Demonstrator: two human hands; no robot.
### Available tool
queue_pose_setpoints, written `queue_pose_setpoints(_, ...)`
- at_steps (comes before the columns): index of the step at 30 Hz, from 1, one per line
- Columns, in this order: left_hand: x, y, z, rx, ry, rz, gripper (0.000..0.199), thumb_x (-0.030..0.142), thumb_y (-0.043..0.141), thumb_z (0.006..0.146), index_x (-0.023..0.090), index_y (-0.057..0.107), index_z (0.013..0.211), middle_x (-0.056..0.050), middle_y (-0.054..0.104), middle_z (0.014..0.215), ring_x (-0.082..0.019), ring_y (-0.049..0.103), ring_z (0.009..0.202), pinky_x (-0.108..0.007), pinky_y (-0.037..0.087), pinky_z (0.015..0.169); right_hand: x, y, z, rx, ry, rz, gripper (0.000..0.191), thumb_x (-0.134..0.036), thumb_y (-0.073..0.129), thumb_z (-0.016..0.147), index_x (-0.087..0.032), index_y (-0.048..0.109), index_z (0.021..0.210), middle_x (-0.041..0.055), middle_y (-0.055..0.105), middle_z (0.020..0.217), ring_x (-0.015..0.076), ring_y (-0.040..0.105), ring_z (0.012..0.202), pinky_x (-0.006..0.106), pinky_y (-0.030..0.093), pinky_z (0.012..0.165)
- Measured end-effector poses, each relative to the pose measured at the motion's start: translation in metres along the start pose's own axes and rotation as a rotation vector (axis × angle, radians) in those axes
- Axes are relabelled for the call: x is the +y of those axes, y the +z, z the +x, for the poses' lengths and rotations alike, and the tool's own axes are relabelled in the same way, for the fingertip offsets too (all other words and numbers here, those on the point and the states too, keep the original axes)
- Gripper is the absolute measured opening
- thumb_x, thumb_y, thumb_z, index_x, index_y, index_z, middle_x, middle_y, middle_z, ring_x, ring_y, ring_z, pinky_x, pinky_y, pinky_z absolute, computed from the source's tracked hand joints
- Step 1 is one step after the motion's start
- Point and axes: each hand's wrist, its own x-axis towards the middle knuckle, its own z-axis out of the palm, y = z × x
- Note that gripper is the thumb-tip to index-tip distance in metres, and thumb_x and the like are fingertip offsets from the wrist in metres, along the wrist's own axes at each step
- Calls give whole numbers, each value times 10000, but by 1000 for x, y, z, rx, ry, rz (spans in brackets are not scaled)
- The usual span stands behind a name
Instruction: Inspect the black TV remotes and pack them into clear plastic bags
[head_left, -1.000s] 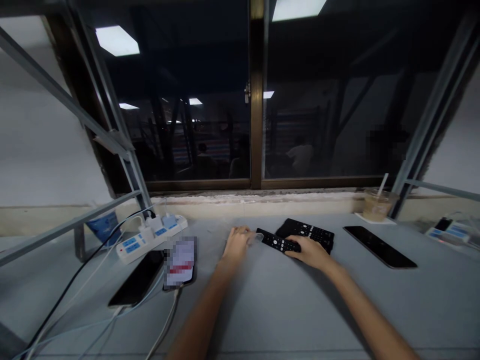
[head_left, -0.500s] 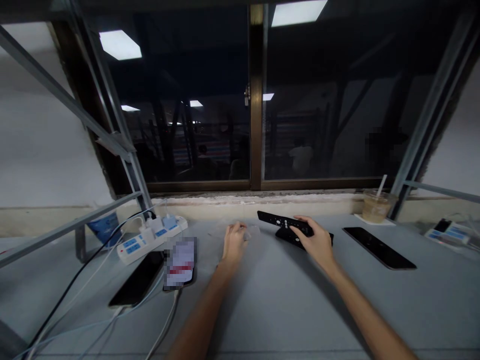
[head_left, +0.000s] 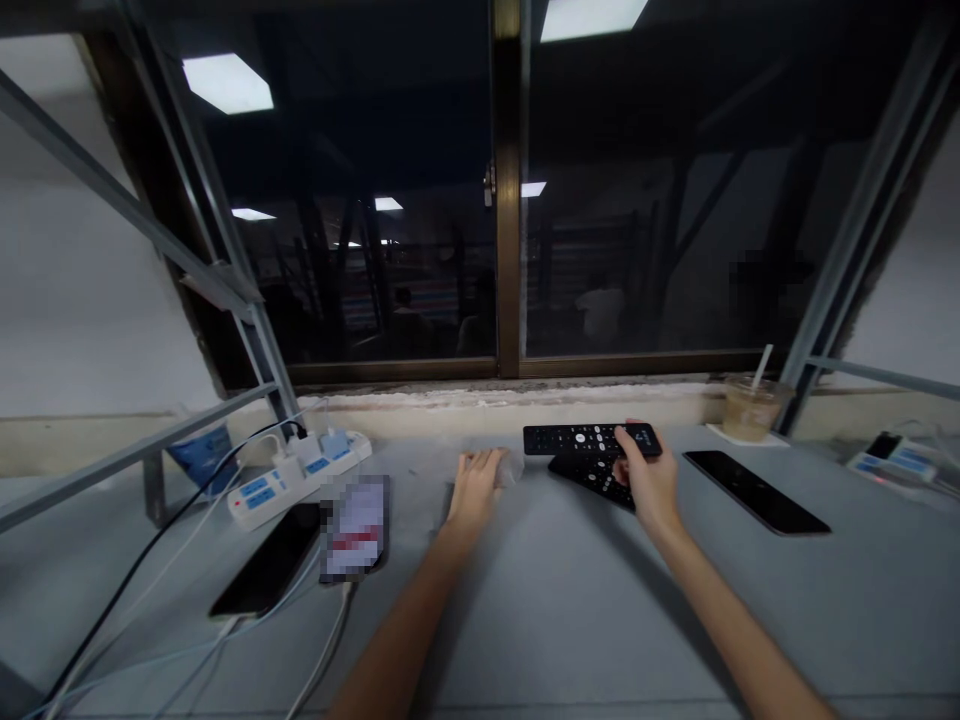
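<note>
My right hand (head_left: 651, 482) grips a black remote control (head_left: 562, 439) by its right end, thumb on top. Its button face is turned toward me, with white and grey buttons. A second black remote control (head_left: 589, 474) lies slanted on the table just below the first, partly hidden by my right hand. My left hand (head_left: 474, 487) has its fingers curled down onto a clear plastic bag (head_left: 511, 468), part of which shows beside the fingertips. The bag's full outline is hard to make out.
Left on the grey table (head_left: 570, 620) are a white power strip (head_left: 255, 500) with chargers, a dark phone (head_left: 266, 565), a lit phone (head_left: 358, 530) and cables. Rightward lie a black phone (head_left: 754, 492), a drink cup (head_left: 750, 408) and another power strip (head_left: 892, 465). Metal posts flank the window.
The held remote has turned from a slant to nearly level, its button face now toward me. My left hand has shifted slightly right over the bag.
</note>
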Motion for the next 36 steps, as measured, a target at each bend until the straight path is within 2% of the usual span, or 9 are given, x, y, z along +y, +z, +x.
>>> queue_pose_setpoints(5,5,0,-2,20,16,-4,312,190,510,807,217,474,1115,-36,591,1050,-210,510,1006,-378,319,925,2,-2,2,-8,18,23,418,-428,604,664,-212,533,1015,-89,408,508,59,337,311,202,238,295)
queue_pose_setpoints(8,8,-1,-3,-3,33,-23,332,143,508,791,223,481,1111,-32,577,1069,-201,502,1025,-372,316,933,3,-2,1,-55,10,-32,390,-434,576,679,-203,536,990,-89,380,485,66,328,312,212,231,296)
queue_pose_setpoints(14,14,-3,-4,-44,71,-85,394,78,512,748,234,482,1109,-25,574,1092,-187,507,1046,-365,303,945,8,-2,1,-50,-4,-99,414,-479,537,703,-184,530,993,-87,367,460,80,344,315,222,236,307)
queue_pose_setpoints(19,19,-4,-3,-72,116,-126,360,111,517,755,231,495,1094,-17,597,1104,-176,529,1033,-349,302,936,6,-1,1,-29,9,-141,418,-487,567,686,-193,533,981,-92,367,424,99,369,314,227,257,317)
queue_pose_setpoints(25,23,1,-4,-145,144,-103,256,170,529,750,222,550,1000,-19,632,1017,-181,556,985,-354,315,924,4,0,-5,-41,-60,-264,437,-521,618,637,-206,530,926,-78,429,454,109,434,351,223,327,345)
queue_pose_setpoints(29,25,5,-4,-108,103,-102,181,272,552,764,213,579,932,-39,649,945,-208,581,924,-372,338,895,6,2,-7,-98,-50,-280,444,-524,647,611,-222,490,895,-74,475,500,106,449,368,220,348,350)
queue_pose_setpoints(32,24,5,-4,-79,53,-96,169,310,544,778,222,590,914,-42,657,918,-217,592,900,-376,346,884,8,3,-8,-160,-31,-234,432,-525,646,616,-237,444,867,-93,451,459,100,418,340,218,323,337)
queue_pose_setpoints(36,22,4,-4,-112,8,-88,188,331,559,772,200,589,904,-43,666,904,-218,602,882,-383,353,870,8,4,-10,-228,8,-144,391,-542,600,659,-248,407,830,-106,409,401,107,410,312,213,279,315)
